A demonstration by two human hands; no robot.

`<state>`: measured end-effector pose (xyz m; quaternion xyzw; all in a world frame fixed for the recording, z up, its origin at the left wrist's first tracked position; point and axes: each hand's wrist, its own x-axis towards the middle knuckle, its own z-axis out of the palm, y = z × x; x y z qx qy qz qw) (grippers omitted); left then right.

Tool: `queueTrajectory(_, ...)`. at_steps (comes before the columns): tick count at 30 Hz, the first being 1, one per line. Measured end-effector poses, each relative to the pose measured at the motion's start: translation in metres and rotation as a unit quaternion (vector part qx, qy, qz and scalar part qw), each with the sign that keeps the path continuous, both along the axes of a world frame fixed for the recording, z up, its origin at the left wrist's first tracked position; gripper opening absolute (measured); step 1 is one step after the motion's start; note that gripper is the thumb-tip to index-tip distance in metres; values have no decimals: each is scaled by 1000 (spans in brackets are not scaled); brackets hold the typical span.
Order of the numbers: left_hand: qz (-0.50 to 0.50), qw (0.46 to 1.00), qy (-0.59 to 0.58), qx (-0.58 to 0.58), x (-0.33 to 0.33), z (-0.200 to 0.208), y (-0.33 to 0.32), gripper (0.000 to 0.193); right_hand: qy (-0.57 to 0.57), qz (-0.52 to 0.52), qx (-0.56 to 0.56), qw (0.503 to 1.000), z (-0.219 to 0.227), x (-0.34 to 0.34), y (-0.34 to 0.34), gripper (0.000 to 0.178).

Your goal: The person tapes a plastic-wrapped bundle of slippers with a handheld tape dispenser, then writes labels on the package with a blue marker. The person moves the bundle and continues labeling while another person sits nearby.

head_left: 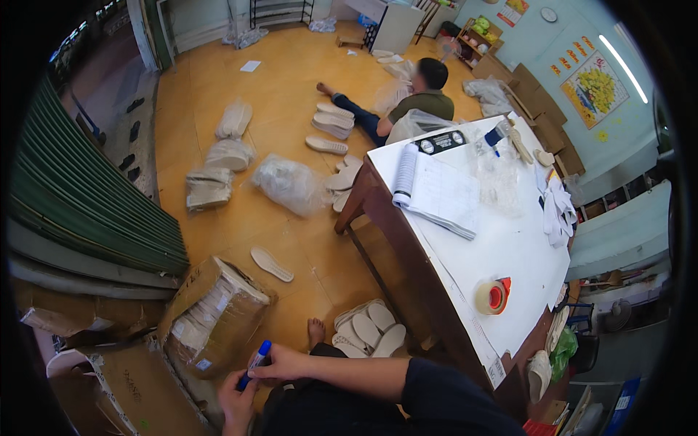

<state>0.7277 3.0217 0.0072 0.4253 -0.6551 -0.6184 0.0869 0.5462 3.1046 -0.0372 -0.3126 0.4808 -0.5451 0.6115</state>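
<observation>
A blue marker pen [259, 356] stands tilted between my two hands, low in the view. My right hand [282, 363] is closed on its middle, below the blue cap. Around the marker's lower end the fingers of my left hand [236, 403] are pinched. Just beyond my hands is an open cardboard box [247, 320] filled with plastic-wrapped pale shoe soles [207, 309]. A heap of loose cream soles [367, 327] lies on the floor beside my bare foot [316, 332], and one single sole [272, 264] rests farther out.
To the right, a white-topped table [516, 254] carries a tape roll [493, 296], an open notebook [443, 190] and papers. Another cardboard box [145, 392] stands at lower left. Bagged soles [209, 187] and a plastic bundle [291, 184] lie ahead. A person [422, 102] sits on the floor beyond.
</observation>
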Motion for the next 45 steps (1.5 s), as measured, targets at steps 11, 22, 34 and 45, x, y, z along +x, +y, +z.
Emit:
queueTrajectory(11, 16, 999, -41, 26, -35, 16, 15, 26, -52, 3, 78, 996, 15, -56, 9, 27)
queueTrajectory(22, -96, 994, -42, -24, -63, 4, 2, 21, -43, -105, 48, 992, 1, -75, 29, 26)
queueTrajectory(34, -76, 997, -27, -6, -77, 9, 8, 29, -9, -89, 44, 995, 0, -85, 31, 27)
queueTrajectory(45, -88, 968, -188, -143, -49, -5, 31, 20, 92, 70, 23, 993, -6, -56, 10, 28)
